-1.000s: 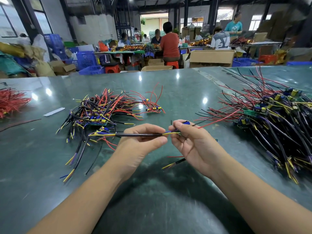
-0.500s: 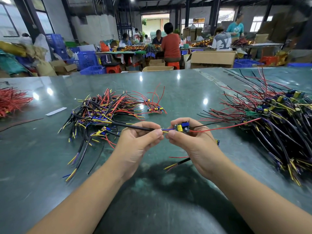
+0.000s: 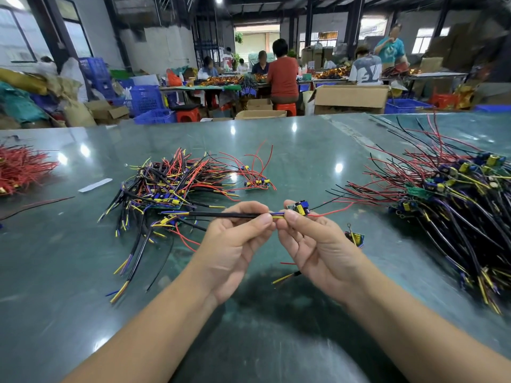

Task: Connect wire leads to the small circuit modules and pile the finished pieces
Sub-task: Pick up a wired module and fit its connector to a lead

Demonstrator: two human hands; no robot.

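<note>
Green table (image 3: 83,272); left hand (image 3: 232,244) pinches cable (image 3: 229,215); right hand (image 3: 312,244) pinches module (image 3: 298,208)

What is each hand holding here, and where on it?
Left hand pinches the black sheathed cable near its yellow-and-blue lead end; right hand pinches the small green circuit module at its edge.

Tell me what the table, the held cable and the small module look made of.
Table: looks like polished green stone or a glossy laminate; lamps mirror sharply in it. Cable in the left hand: matte black sheath, likely plastic or rubber, yellow and purple cores showing at its ends. Module in the right hand: green board, probably fibreglass, with yellow and blue parts.
</note>
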